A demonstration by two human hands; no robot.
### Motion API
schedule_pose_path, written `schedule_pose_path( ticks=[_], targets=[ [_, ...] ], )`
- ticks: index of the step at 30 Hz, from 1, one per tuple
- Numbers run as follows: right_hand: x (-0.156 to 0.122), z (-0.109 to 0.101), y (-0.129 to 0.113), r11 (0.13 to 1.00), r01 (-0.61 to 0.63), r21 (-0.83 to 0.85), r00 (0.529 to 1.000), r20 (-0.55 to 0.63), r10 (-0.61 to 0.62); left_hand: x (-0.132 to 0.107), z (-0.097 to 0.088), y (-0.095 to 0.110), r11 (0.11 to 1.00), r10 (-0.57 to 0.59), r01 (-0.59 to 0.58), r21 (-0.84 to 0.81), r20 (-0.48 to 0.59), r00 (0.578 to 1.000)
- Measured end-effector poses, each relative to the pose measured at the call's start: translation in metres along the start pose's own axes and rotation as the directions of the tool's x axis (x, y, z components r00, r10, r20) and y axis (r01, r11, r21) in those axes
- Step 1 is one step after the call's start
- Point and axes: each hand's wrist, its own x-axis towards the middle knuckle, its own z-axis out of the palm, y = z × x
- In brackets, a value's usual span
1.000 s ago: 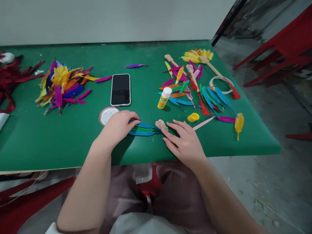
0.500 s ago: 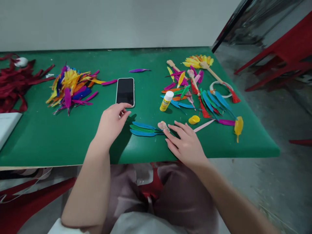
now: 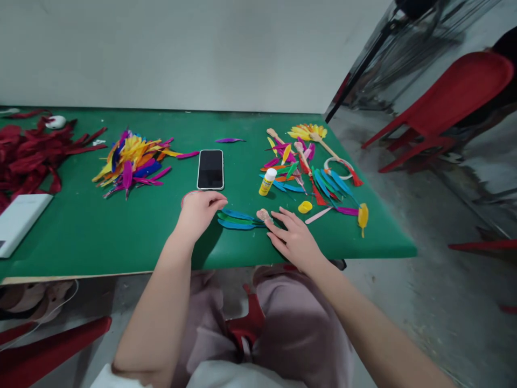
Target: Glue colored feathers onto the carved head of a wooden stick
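Observation:
In front of me a small fan of blue and green feathers (image 3: 238, 220) lies on the table. Its quills point toward the pale rounded head of a wooden stick (image 3: 263, 215), which looks shiny on top. My right hand (image 3: 293, 237) rests there with fingers spread, fingertips against the stick; the hand covers the part beyond its head. My left hand (image 3: 201, 213) hovers by the feathers' left tips, thumb and fingers pinched together. Whatever is in that pinch is too small to make out. A yellow glue stick (image 3: 267, 182) stands upright beyond, its yellow cap (image 3: 305, 207) lying nearby.
A phone (image 3: 210, 170) lies past my left hand. Left of it are a heap of mixed feathers (image 3: 137, 156), dark red ribbons (image 3: 24, 153) and a white box (image 3: 22, 223). At right lie loose feathers, a feathered stick (image 3: 321, 141) and a ring with red tassel (image 3: 338, 168).
My left hand has closed from parted fingers into a pinch, nearer the feather tips. My right hand stays by the stick. The whole view has shifted as my head moved.

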Motion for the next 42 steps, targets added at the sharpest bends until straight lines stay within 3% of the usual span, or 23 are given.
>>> schedule_pose_path(
  ticks=[3, 8, 13, 27, 42],
  targets=[
    [0.0, 0.0, -0.002, 1.0, -0.008, -0.028, 1.0, 0.019, 0.009, -0.002, -0.001, -0.002, 0.999, -0.001, -0.002, -0.052, -0.053, 0.999],
    [-0.001, -0.001, -0.004, 0.999, -0.011, -0.041, 0.999, 0.036, 0.013, -0.008, -0.002, -0.007, 0.976, -0.096, 0.066, -0.205, -0.143, 0.985],
    [-0.004, 0.002, -0.003, 0.999, -0.028, -0.037, 0.999, 0.035, 0.03, -0.006, 0.008, -0.014, 0.947, -0.154, 0.093, -0.308, -0.182, 0.971],
    [-0.005, 0.009, 0.001, 0.999, 0.002, -0.053, 1.0, 0.009, -0.001, -0.007, 0.024, -0.013, 0.942, -0.119, 0.035, -0.333, -0.237, 0.964],
    [-0.001, 0.01, 0.002, 0.998, 0.009, -0.068, 0.999, -0.031, -0.011, -0.008, 0.023, -0.012, 0.94, -0.129, 0.021, -0.34, -0.3, 0.945]
  ],
)
